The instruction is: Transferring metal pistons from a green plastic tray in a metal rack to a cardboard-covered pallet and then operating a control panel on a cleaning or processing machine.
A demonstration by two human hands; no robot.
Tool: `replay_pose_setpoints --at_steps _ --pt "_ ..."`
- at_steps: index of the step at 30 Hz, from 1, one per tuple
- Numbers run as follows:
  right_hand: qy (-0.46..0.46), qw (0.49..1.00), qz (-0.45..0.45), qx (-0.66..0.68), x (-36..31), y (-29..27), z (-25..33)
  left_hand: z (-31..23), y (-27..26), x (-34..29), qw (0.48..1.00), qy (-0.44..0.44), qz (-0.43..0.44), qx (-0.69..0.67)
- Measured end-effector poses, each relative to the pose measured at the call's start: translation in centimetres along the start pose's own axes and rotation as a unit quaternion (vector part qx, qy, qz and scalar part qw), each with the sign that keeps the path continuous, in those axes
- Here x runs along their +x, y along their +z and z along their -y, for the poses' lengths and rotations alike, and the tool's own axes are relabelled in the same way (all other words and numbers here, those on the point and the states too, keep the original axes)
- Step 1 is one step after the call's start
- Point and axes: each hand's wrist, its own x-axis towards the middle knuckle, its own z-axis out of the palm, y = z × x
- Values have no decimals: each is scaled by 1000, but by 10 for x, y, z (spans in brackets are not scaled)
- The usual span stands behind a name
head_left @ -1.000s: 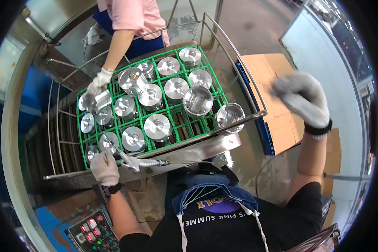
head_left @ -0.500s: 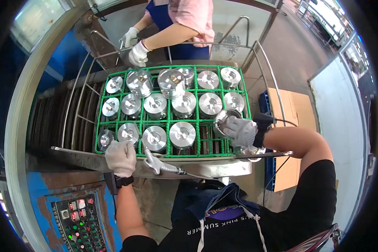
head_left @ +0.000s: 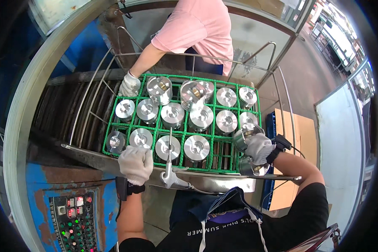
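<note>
Several silver pistons point(head_left: 196, 148) stand in the cells of a green wrapped-wire basket point(head_left: 203, 170). My gloved right hand point(head_left: 259, 148) is closed on a piston point(head_left: 242, 137) tilted on its side at the basket's right edge. Just below that hand, another piston point(head_left: 253, 166) lies at the near right corner. My gloved left hand point(head_left: 136, 166) is a closed fist at the basket's near edge, beside a piston point(head_left: 140, 137); what its fingers hold is hidden. Between my hands hangs a grey air gun point(head_left: 171, 177), its thin nozzle over the pistons, touched by neither hand.
Across the basket, a co-worker in a pink shirt point(head_left: 197, 25) has a gloved hand point(head_left: 130, 85) at its far left corner. Metal guard rails point(head_left: 283, 113) surround the roller conveyor point(head_left: 54, 109). A control panel point(head_left: 75, 222) stands near left, cardboard point(head_left: 296, 151) at right.
The whole view has shifted. The co-worker leans over, one gloved hand now reaching the basket's far left corner. The air gun's nozzle now points over the pistons. My right hand still holds its piston.
</note>
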Motion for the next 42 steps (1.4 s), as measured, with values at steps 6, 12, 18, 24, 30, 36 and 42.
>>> replay_pose_setpoints --at_steps 6,12,18,24,30,36,42 --pt "250 920 -114 278 -20 -57 -16 -7 -16 16 983 -86 162 -20" --pt "186 412 -422 785 -82 -95 -51 5 -7 98 973 -37 198 -115" --pt "344 725 -563 199 -230 -73 -11 1 54 205 931 133 290 177" --pt "468 439 -600 478 -322 -35 107 75 167 217 905 198 231 296" --pt "856 401 -184 270 -315 8 215 43 156 270 828 144 540 48" --pt "870 345 -105 336 -308 67 289 -19 70 250 801 -251 268 -474" --pt "870 308 -19 386 -325 164 374 -105 -55 236 907 86 100 -400"
